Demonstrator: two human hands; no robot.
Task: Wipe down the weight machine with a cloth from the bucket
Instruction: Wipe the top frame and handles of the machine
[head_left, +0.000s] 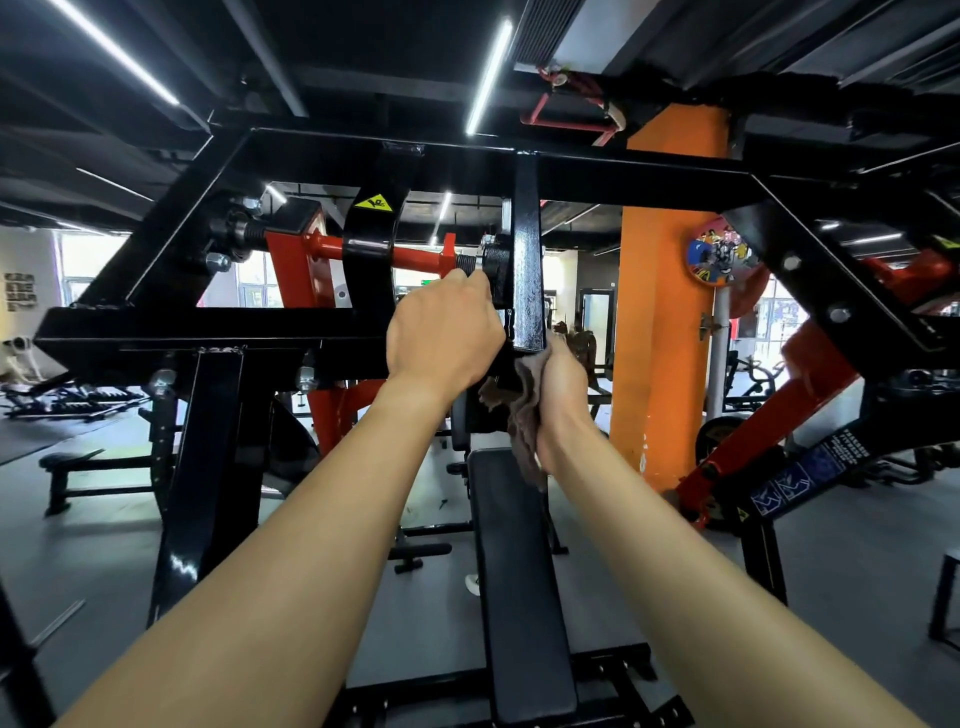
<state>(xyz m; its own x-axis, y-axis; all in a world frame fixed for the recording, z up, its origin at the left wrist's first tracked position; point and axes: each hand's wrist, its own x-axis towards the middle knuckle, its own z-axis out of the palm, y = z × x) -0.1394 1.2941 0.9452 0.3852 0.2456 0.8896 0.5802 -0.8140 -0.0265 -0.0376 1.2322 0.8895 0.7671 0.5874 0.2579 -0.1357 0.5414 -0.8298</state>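
Pressing the brown cloth (524, 415) to the foot of the black upright post (527, 260) at mid-frame, the right hand (563, 395) grips it, while the left hand (447, 332) curls round the black bracket (496, 273) just left of the post. With the cloth already fetched, wiping of the weight machine (208, 322) looks partway, and the red arms (815, 374) are probably still to do. No bucket shows, so its contents cannot be told.

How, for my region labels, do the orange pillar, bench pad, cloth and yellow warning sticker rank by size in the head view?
1. orange pillar and bench pad: too alike to rank, and the pad is nearer
2. cloth
3. yellow warning sticker
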